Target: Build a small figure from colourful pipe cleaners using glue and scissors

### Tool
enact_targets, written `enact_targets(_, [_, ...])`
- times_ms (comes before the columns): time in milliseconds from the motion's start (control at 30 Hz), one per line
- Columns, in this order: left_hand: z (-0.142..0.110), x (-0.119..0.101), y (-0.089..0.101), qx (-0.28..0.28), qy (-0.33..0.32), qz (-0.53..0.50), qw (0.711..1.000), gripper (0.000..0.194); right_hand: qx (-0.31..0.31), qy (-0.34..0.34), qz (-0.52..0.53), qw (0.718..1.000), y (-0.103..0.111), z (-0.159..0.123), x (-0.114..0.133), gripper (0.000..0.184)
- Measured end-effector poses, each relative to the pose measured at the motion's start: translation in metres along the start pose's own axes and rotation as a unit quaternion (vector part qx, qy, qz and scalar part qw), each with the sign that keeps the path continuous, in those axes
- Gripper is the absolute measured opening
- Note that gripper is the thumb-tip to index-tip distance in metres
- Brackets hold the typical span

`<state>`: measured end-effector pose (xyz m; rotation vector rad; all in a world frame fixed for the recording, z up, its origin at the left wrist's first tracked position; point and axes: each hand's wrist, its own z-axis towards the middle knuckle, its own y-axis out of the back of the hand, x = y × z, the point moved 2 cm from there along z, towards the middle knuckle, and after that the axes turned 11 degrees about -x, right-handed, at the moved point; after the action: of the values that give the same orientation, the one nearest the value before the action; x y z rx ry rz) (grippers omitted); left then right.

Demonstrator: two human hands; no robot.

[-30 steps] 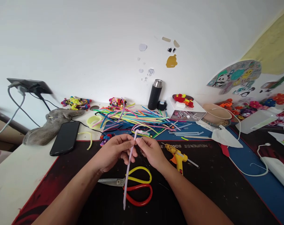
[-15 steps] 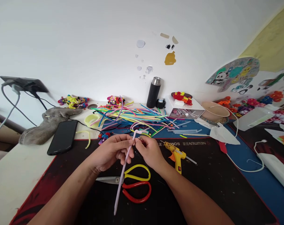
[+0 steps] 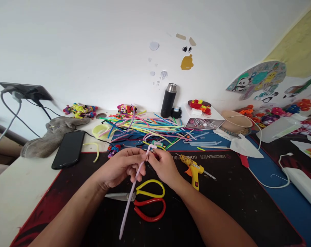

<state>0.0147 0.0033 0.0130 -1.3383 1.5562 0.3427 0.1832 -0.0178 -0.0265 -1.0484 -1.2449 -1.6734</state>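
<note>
A pale lilac pipe cleaner (image 3: pixel 129 202) runs slantwise in front of me, its upper end bent over into a small hook. My left hand (image 3: pixel 127 166) pinches it between thumb and forefinger just below the bend. Right beside that pinch, my right hand (image 3: pixel 163 164) is closed on the bent end, though its fingertips are partly hidden. Under the pipe cleaner lie scissors (image 3: pixel 150 210) with one yellow and one red handle, blades to the left. To the right of my right hand rests a yellow hot glue gun (image 3: pixel 195 171).
Behind my hands spreads a pile of coloured pipe cleaners (image 3: pixel 147 125). A black flask (image 3: pixel 169 101) stands by the wall. A phone (image 3: pixel 68 150) lies at left near a grey plush (image 3: pixel 50 137). Glue sticks (image 3: pixel 207 144), a white box (image 3: pixel 204 118) and a beige bowl (image 3: pixel 236 121) are at right.
The pipe cleaner's lower end has swung down and to the left, across the scissors. Its bent top tilts more to the right. Both hands keep their grip; the view has shifted slightly.
</note>
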Motion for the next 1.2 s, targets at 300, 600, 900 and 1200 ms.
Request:
enact_targets(300, [0.0007,0.0025,0.0043,0.005,0.005,0.009,1.000,0.044,-0.001,0.019,-0.006,1.000,0.0009,-0.0002,0.0001,0.030])
enact_targets(600, [0.0007,0.0032,0.0064,0.004,0.005,0.017,1.000,0.043,-0.001,0.018,0.012,1.000,0.0018,0.0000,-0.0005,0.028])
enact_targets(900, [-0.0006,0.0024,0.0055,0.002,0.003,0.024,1.000,0.043,0.007,0.006,0.006,1.000,0.0031,0.0013,0.0005,0.034])
enact_targets(1200, [-0.0014,-0.0028,0.0056,-0.024,-0.028,0.028,0.999,0.048,0.105,-0.037,0.143,0.983,0.0015,-0.0038,0.0010,0.056])
